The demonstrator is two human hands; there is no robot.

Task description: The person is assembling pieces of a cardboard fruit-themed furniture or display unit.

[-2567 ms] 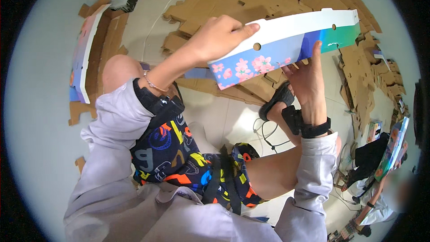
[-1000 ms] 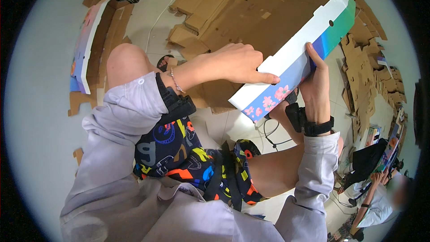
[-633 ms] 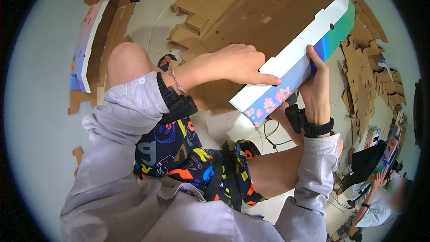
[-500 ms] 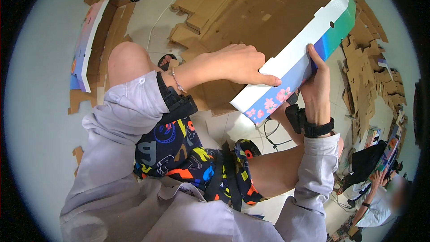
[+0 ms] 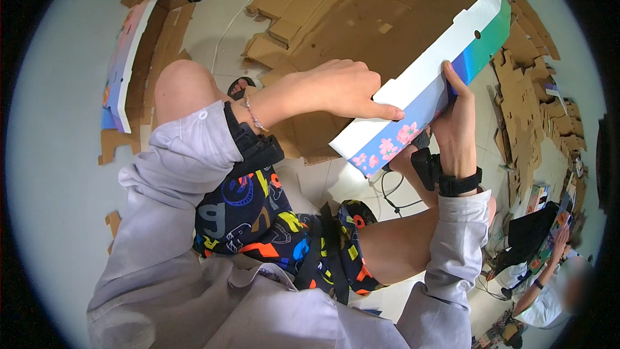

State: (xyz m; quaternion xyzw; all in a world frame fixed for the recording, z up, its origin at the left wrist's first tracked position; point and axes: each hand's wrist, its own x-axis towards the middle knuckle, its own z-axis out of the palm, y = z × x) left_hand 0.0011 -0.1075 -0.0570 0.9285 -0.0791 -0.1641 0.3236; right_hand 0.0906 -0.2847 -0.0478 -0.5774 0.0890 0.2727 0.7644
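A long printed cardboard piece (image 5: 431, 81) slants from the middle up to the upper right. It has a white band along one side and a blue, purple and green face with pink flowers. My left hand (image 5: 345, 89) grips its lower white edge, the thumb laid on the printed face and the other fingers curled, partly hidden. My right hand (image 5: 456, 106) holds it from the opposite side, thumb up on the face, with the other fingers hidden behind. Dark brown cardboard (image 5: 368, 45) lies beyond the piece; whether the two are joined I cannot tell.
Flattened brown cardboard (image 5: 303, 10) is heaped at the back, and more (image 5: 516, 123) lies to the right. An open printed box (image 5: 137, 64) stands at the far left. A thin cable (image 5: 391, 197) runs over the floor. At the lower right another person (image 5: 546, 297) handles a printed piece.
The printed piece and my left hand have shifted very slightly left; my grip looks the same. The other person's arm at the lower right has moved upward.
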